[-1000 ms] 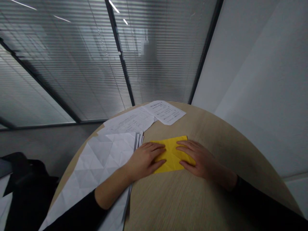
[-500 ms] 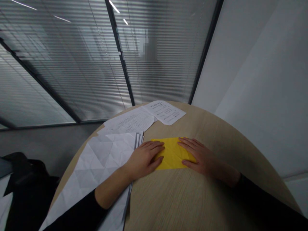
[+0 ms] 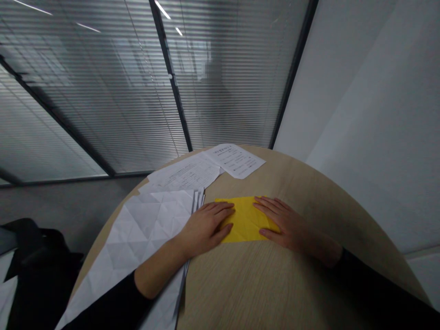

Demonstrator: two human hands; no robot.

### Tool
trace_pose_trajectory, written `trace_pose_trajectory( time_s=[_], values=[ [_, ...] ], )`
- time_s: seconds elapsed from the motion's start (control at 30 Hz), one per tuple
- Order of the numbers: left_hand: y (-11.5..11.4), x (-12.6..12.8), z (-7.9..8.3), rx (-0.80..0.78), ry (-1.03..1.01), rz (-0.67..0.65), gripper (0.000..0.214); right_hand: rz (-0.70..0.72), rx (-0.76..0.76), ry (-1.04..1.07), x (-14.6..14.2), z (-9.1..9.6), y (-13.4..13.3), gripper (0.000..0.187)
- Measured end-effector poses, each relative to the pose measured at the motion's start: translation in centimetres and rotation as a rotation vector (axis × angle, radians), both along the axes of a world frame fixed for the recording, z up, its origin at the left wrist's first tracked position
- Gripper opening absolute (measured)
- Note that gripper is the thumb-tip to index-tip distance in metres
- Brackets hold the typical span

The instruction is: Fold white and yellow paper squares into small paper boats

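Observation:
A yellow rectangular sheet of paper [image 3: 244,219] with faint creases lies flat on the wooden table. My left hand [image 3: 209,224] rests on its left end, the fingers stretched over the paper and the thumb lower down near the front edge. On the right end lies my right hand [image 3: 280,222], its fingers spread and flat, thumb apart from them. Both palms hide the two ends of the paper. Under my left forearm is a stack of large creased white paper [image 3: 147,220].
Printed sheets [image 3: 237,160] overlap at the far side of the round table [image 3: 309,188]. Past it stand glass panels with blinds [image 3: 233,101] and a white wall [image 3: 371,114] at the right. A black chair [image 3: 44,266] is at the lower left.

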State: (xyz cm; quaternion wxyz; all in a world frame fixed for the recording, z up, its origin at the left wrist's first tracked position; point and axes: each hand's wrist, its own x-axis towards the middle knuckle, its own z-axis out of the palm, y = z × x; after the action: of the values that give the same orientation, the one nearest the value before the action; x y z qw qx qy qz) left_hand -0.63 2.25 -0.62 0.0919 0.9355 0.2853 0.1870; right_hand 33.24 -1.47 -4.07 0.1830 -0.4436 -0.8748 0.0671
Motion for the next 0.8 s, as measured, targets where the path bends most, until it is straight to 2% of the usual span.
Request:
trace_pose_trajectory(
  time_s=[0.8],
  values=[
    [0.02, -0.02, 0.0, -0.015, 0.012, -0.001, 0.042, -0.007, -0.039, -0.017, -0.15, 0.53, -0.09, 0.07]
  ],
)
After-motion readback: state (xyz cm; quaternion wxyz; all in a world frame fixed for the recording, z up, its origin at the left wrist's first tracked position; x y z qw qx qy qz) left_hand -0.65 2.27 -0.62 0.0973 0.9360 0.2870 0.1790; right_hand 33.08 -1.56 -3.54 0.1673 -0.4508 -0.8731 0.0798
